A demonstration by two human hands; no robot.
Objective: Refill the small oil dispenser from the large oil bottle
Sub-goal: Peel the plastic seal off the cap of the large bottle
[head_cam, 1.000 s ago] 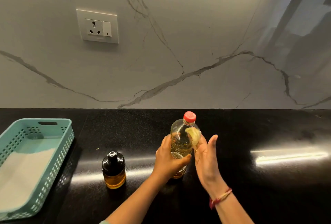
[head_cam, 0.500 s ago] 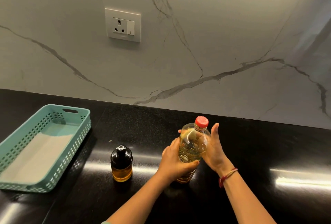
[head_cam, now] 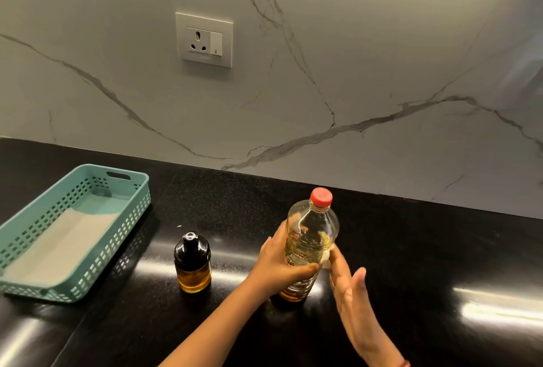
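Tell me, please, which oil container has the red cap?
The large clear bottle gripped by the left hand; the small dispenser has a black top.

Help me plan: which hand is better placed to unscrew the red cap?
Right, probably. The left hand grips the large oil bottle, steadying it; the right hand is open beside it, free for the red cap.

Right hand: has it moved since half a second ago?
Yes. The right hand has sunk toward the person; its fingertips, earlier level with the red cap, now sit beside the large oil bottle's lower half.
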